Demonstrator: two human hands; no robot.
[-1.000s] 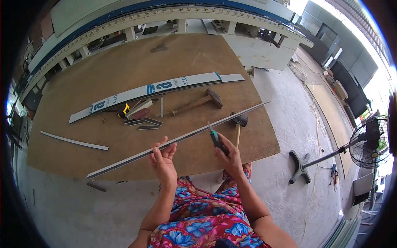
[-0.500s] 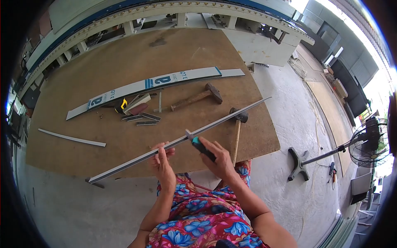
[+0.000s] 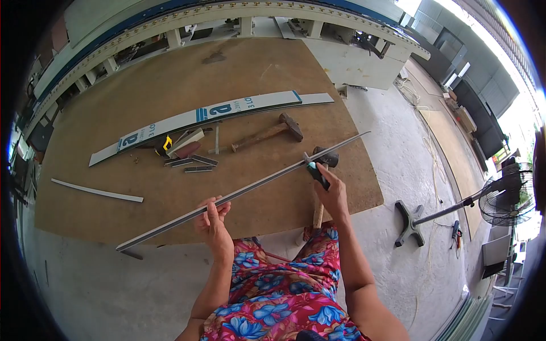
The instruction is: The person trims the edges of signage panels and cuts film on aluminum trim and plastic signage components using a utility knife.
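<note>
The long strip (image 3: 259, 184) slants over the brown board (image 3: 267, 211), held by the left hand (image 3: 216, 230). The right hand (image 3: 333, 196) grips a knife (image 3: 318, 175), blade at the strip; light strokes away from the left hand seem best.

We hold 1 long strip (image 3: 250, 187) in our left hand (image 3: 215, 221) and 1 knife (image 3: 317, 174) in our right (image 3: 333, 196), near 2 hammers (image 3: 291, 127).
</note>
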